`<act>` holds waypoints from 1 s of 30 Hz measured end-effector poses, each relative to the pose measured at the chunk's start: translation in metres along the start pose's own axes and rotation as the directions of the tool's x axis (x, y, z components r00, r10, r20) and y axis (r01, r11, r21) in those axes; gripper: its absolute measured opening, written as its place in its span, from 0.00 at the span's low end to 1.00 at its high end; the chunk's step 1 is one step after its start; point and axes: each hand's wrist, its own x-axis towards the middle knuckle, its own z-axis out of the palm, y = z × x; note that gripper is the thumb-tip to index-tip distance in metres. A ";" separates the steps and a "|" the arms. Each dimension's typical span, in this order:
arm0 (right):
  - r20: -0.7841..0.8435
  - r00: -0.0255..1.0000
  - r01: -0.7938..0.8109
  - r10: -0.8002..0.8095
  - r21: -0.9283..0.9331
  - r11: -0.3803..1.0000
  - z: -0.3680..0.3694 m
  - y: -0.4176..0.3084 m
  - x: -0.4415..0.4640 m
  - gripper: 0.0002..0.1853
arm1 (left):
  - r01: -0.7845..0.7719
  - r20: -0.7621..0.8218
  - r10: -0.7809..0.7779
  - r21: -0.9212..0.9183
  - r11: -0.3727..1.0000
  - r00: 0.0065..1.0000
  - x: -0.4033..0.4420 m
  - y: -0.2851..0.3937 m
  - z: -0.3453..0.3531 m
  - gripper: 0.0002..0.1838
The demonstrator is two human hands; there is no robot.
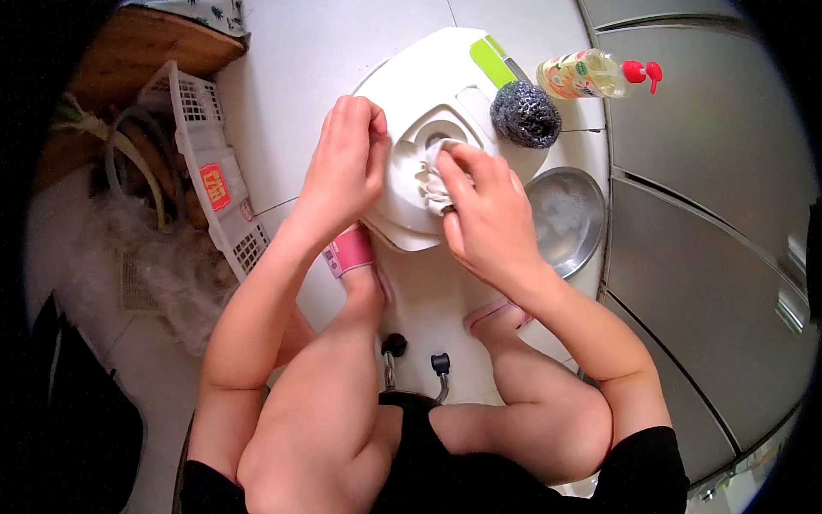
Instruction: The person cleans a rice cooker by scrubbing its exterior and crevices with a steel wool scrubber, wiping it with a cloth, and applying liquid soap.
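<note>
A white rounded appliance part (407, 90) with a green label lies between my feet, its recessed round fitting facing up. My right hand (492, 210) is closed on a crumpled white cloth (435, 182), which touches the appliance part beside the recess. My left hand (347, 158) rests at the left edge of the same part with its fingers curled in; what they grip, if anything, is hidden. A dark steel-wool scourer (526, 115) sits on the part's right side, near the green label.
A clear soap bottle (586, 74) with a red pump is at the upper right. Below it lies a metal bowl (565, 221) holding cloudy liquid, near grey cabinets (693, 111). On the left are a white plastic basket (214, 176) and a wooden box (163, 43).
</note>
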 end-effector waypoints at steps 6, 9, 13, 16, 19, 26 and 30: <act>0.074 0.997 -0.015 0.027 -0.157 0.987 0.004 -0.001 0.017 0.29 | -0.021 0.005 0.021 -0.020 1.000 1.000 0.000 -0.003 -0.001 0.09; 0.082 0.997 0.019 -0.012 -0.078 0.997 0.007 0.010 0.020 0.30 | -0.006 0.012 0.006 -0.008 1.000 1.000 0.000 -0.002 -0.001 0.09; 0.080 0.996 0.040 -0.036 -0.046 0.998 0.005 0.016 0.013 0.29 | -0.045 -0.011 0.045 -0.013 0.999 0.999 0.001 -0.007 0.004 0.09; 0.050 0.999 0.010 -0.001 -0.178 0.984 0.008 0.004 0.012 0.28 | -0.002 0.001 0.002 -0.021 1.000 1.000 0.001 -0.004 0.001 0.09; 0.047 0.997 0.072 -0.061 -0.280 0.957 0.006 0.001 0.021 0.23 | 0.009 0.015 -0.009 -0.006 1.000 1.000 0.001 -0.002 -0.001 0.10; 0.164 0.985 0.116 -0.062 -0.341 0.933 0.003 -0.006 0.046 0.14 | -0.023 0.007 0.023 -0.019 1.000 1.000 0.001 -0.004 -0.001 0.10; 0.131 0.985 -0.108 0.115 -0.057 0.993 0.008 0.001 0.043 0.18 | -0.016 0.021 0.017 -0.037 0.999 1.000 0.001 -0.004 -0.001 0.10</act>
